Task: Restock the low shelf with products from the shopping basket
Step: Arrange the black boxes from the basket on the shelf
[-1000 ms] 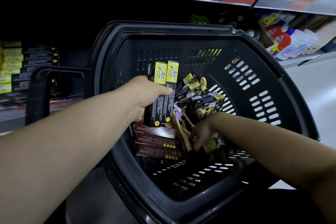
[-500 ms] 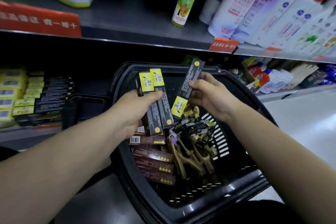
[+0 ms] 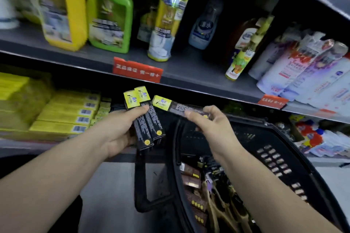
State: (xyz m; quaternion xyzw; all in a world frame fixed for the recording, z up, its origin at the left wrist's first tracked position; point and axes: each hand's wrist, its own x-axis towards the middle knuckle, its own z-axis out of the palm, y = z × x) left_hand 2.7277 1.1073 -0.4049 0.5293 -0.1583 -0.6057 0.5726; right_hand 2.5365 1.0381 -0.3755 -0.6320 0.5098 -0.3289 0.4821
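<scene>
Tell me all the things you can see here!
Shopping basket: one, black, lower right.
Brown boxes: several, inside the basket.
Black-and-yellow boxes: three, held before the low shelf.
Yellow boxes: many, stacked on low shelf, left.
Jugs: two, yellow and green, upper shelf, left.
Bottles and pouches: several, mixed colours, upper shelf, right.
Red tags: two, on upper shelf's edge.
Left hand: one, grips two boxes.
Right hand: one, pinches one box.
</scene>
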